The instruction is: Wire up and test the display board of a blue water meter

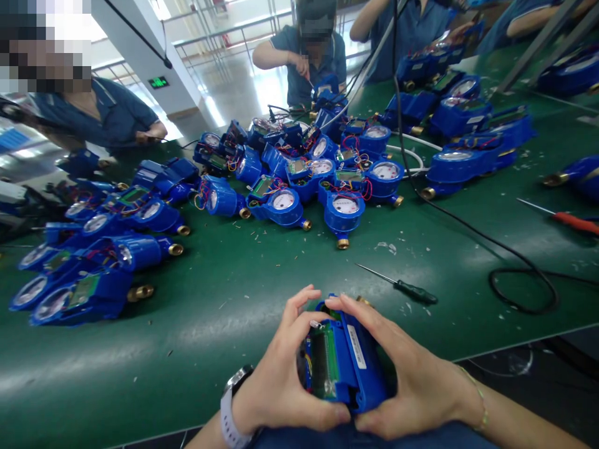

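Between my two hands is a blue water meter [369, 362], held at the near edge of the green table. Its housing shows a green circuit board with a display, some thin wires, a small coiled spring and a white label strip. My left hand [281, 374] is wrapped round the display side, thumb at the near end. On the labelled side, my right hand [412, 368] grips with its thumb low and its fingers over the far end. The underside of the meter is hidden. Just beyond lies a dark green-handled screwdriver [416, 290].
Several blue water meters [344, 209] with brass fittings and loose wires crowd the middle of the green table [224, 312]; more meters [79, 299] are at left. A red-handled screwdriver [575, 222] and a black cable [519, 305] lie at right. Co-workers [309, 56] sit opposite.
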`<action>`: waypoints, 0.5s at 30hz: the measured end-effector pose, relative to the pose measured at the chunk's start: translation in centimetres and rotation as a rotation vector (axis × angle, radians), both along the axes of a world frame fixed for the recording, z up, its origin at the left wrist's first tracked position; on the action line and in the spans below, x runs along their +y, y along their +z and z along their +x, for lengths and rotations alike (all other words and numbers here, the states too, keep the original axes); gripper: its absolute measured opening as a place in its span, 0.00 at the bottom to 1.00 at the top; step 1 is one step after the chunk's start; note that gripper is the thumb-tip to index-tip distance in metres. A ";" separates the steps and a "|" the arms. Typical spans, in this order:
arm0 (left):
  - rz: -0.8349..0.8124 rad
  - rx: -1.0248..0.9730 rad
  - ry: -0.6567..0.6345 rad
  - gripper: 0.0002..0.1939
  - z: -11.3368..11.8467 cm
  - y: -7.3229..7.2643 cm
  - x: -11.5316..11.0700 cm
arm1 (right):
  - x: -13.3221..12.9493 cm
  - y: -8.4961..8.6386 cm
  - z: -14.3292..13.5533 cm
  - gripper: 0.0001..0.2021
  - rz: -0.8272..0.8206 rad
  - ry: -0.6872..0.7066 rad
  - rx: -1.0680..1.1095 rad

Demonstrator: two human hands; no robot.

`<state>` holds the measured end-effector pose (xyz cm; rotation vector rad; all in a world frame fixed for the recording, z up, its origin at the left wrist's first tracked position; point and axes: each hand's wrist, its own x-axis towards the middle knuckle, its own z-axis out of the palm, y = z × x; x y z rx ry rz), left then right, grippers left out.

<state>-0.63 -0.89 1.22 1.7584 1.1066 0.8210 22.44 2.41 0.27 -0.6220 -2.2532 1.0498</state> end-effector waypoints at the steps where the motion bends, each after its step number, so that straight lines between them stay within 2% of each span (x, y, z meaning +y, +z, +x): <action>1: -0.015 -0.029 -0.006 0.41 0.0 -0.2 0.1 | 0.0 -0.1 0.0 0.66 0.000 -0.001 0.005; 5: -0.027 -0.105 -0.015 0.42 0.1 -0.6 0.3 | 0.0 -0.2 -0.2 0.65 -0.001 -0.010 0.026; 11: 0.009 -0.134 -0.015 0.39 0.5 -0.4 0.1 | -0.1 -0.3 -0.3 0.65 -0.009 -0.035 0.032; 15: -0.038 -0.171 -0.025 0.41 0.3 -0.7 0.3 | -0.1 -0.8 -0.3 0.62 0.005 -0.040 0.013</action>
